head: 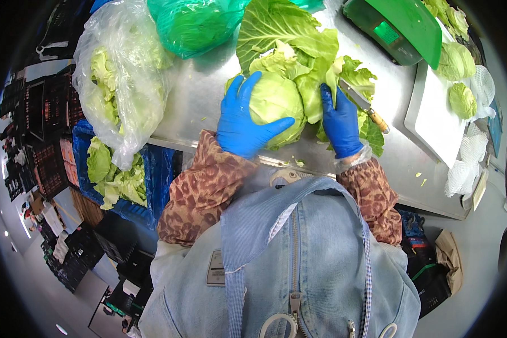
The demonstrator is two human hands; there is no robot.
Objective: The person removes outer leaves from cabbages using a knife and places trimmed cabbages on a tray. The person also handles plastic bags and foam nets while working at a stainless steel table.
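A round, pale green cabbage head sits before me on the stainless steel table. My left hand, in a blue glove, is spread around its left and near side. Against the cabbage's right side hangs an outer cabbage leaf, with my right hand pinching its edge between thumb and fingers. Just right of that hand, a knife with a wooden handle lies on loose leaves. Large green leaves are heaped behind the head.
At left stand a clear plastic bag of leaves and a blue-lined crate holding leaves. A green bag lies behind. To the right are a green scale, a white board, smaller cabbages and white mesh netting.
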